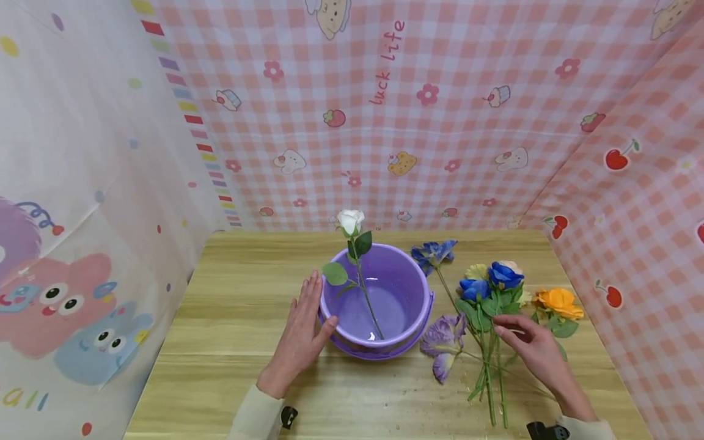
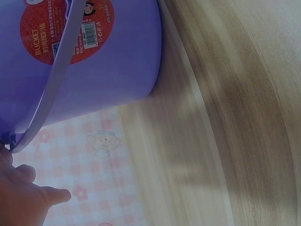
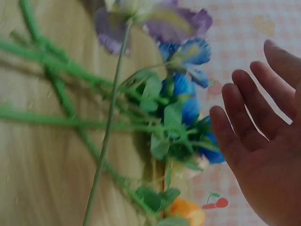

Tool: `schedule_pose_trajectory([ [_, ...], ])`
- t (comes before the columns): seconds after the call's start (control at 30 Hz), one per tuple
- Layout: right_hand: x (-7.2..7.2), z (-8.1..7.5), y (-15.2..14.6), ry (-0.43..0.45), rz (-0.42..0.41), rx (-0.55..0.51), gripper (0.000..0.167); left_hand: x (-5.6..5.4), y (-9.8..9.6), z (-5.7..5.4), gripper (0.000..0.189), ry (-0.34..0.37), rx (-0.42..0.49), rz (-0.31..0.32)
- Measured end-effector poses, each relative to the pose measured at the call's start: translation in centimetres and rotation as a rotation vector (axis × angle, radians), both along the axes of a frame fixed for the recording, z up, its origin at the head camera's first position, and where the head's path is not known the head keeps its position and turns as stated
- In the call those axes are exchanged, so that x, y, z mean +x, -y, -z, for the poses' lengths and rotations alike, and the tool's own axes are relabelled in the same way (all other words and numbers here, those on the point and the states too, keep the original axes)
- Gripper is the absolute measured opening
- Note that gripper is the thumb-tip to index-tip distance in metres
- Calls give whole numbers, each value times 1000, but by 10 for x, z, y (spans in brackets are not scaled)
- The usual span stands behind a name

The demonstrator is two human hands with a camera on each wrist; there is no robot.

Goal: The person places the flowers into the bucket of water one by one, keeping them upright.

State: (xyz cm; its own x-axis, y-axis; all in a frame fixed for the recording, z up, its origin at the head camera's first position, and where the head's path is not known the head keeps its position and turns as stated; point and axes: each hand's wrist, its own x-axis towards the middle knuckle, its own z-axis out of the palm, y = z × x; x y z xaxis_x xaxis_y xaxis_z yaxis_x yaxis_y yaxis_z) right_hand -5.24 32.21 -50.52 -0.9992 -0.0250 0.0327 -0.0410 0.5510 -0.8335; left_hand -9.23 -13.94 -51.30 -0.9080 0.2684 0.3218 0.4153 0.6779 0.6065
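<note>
Stems (image 1: pixel 489 391), green and slender, look the best hold

Blue leafy artificial-looking roses (image 1: pixel 475 288) lie at the round purple plastic bucket's (image 1: pixel 401 269) three o'clock; likely light, stiff below, with delicate petals (image 1: pixel 505 275), so pinch mid-stem. The right hand (image 1: pixel 530 342) hovers beside them, fingers (image 3: pixel 237 113) loosely spread, gripping nothing; the left hand (image 1: pixel 299 330) rests flattened against the bucket's nine o'clock side.
</note>
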Motion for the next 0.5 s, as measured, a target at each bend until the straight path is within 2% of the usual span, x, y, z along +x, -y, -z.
schedule_pose_trajectory([
  [0.13,2,2,-8,85,-33,13,36,0,0,0,80,-3,0,-1],
  [0.27,3,6,-15,126,-69,29,30,1,1,1,80,3,2,0],
  [0.5,7,20,-22,108,-142,53,22,1,1,1,79,12,4,-1],
])
